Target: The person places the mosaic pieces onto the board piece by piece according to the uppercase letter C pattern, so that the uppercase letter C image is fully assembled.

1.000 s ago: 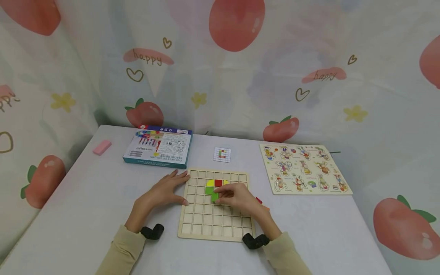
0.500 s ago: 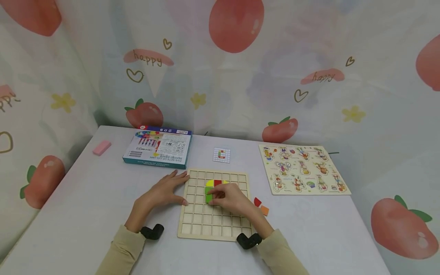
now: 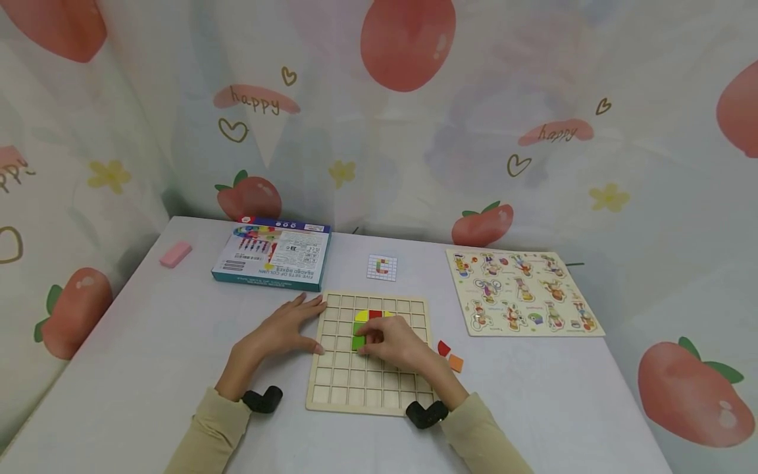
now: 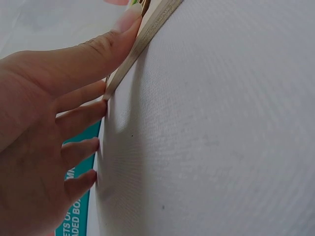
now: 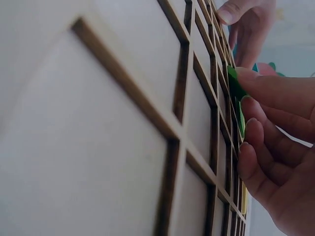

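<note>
A wooden grid board [image 3: 348, 395] lies on the table in front of me. My right hand [image 3: 395, 342] pinches a green square tile [image 5: 236, 83] between thumb and fingers; in the right wrist view it is tilted at a grid cell. Just beyond it sits another green tile [image 3: 358, 326], below a yellow rounded piece [image 3: 362, 316] and a red square [image 3: 376, 315]. A second yellow piece [image 3: 388, 314] is partly hidden by the right hand. My left hand [image 3: 285, 330] rests along the board's left edge, fingers extended, thumb on the rim in the left wrist view.
A red piece [image 3: 443, 347] and an orange square [image 3: 455, 363] lie right of the board. Behind stand a small pattern card [image 3: 382, 268] and a boxed toy [image 3: 272, 253]. A picture puzzle board [image 3: 524, 293] is at right, a pink block [image 3: 176, 254] at far left.
My right hand has carried the green tile leftward, to the cell just below the other green tile. The red and orange pieces came into fuller view. The left hand stayed still.
</note>
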`<state>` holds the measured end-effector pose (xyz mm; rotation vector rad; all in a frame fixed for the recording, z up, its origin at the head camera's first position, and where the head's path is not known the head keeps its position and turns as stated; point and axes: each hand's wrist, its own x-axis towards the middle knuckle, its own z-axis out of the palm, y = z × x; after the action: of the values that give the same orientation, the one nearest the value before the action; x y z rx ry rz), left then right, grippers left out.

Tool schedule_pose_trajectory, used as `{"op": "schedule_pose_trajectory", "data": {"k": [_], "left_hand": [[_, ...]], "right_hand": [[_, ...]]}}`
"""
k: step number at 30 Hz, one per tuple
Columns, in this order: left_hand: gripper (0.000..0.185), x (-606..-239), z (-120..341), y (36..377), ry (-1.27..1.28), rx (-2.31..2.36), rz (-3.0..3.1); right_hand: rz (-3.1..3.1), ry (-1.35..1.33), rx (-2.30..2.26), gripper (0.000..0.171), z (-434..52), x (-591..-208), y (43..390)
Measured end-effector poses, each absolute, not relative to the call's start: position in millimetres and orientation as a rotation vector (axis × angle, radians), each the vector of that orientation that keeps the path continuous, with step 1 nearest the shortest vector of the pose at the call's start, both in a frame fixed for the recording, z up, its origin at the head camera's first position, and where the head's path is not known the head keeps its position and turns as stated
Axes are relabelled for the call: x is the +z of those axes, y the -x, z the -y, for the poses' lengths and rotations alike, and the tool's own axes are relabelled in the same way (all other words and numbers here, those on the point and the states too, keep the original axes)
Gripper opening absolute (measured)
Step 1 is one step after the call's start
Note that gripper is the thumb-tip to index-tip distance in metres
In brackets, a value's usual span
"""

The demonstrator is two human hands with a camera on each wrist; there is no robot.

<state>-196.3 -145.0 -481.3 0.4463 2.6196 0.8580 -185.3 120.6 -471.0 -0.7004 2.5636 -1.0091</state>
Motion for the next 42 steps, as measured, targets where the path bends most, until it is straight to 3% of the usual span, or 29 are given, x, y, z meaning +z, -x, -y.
{"op": "schedule_pose_trajectory", "data": {"k": [21, 42], "left_hand": [[0.094, -479, 142, 194, -0.421, 0.854, -2.619], [0.095, -481, 144, 193, -0.435, 0.879, -2.633]], "right_hand": [[-2.543, 0.732, -0.989, 0.021, -125, -466, 182], [-2.658, 0.604, -1.08, 0.014, -174, -466, 167]]}}
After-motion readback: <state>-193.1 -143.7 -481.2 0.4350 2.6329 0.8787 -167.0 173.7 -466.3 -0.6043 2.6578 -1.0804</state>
